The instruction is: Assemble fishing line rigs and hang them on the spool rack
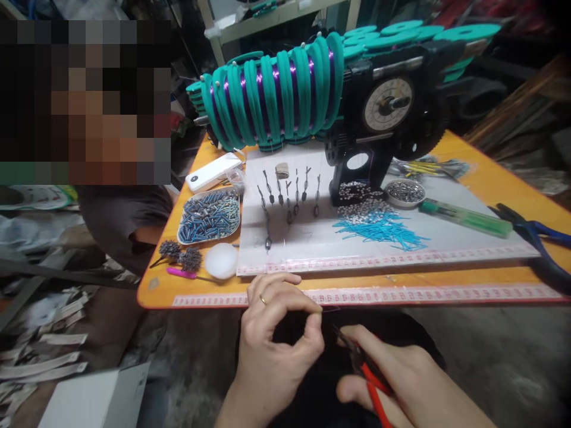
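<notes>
In the head view my left hand [281, 333] is held at the table's front edge, thumb and forefinger pinched together. A thin purplish line [331, 308] runs out from the pinch toward the right; what else the fingertips hold is too small to tell. My right hand [397, 368] grips a pair of red-handled pliers [363, 362], whose dark jaws point up toward the left fingertips without touching them. Beyond the hands, a grey-white board [294, 244] carries several small dark weights [268, 243] on thin lines.
Teal spools [272, 95] wound with purple line sit on a black machine with a dial [389, 104]. Around lie blue tubes [383, 230], a tray [178, 235] of small metal pieces, a green cutter [466, 219] and blue-handled pliers [544, 229]. A person [120, 220] sits at left.
</notes>
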Motion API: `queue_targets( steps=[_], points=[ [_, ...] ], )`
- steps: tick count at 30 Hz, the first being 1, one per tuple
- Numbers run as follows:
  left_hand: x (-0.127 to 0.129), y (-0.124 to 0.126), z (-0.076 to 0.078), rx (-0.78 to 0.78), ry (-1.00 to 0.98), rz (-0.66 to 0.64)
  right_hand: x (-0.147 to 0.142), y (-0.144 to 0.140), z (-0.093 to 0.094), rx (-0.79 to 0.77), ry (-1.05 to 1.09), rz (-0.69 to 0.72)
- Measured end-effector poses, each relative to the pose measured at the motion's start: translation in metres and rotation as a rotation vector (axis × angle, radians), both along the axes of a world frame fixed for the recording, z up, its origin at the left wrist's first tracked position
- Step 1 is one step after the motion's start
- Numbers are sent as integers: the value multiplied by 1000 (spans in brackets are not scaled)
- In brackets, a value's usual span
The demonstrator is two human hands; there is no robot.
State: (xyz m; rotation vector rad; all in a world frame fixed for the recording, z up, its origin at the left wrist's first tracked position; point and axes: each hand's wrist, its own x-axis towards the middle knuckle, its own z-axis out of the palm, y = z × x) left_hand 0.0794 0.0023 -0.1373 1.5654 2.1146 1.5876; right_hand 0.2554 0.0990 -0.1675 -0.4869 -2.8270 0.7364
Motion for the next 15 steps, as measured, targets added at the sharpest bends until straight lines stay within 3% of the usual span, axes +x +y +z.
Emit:
queue_targets(
  steps=[6,15],
  points=[
    [8,-3,-2,17,-101,5,-9,-3,3,-101,17,-19],
    [7,-5,-3,4,-92,8,-12,-1,9,-288,-56,-11]
  ],
)
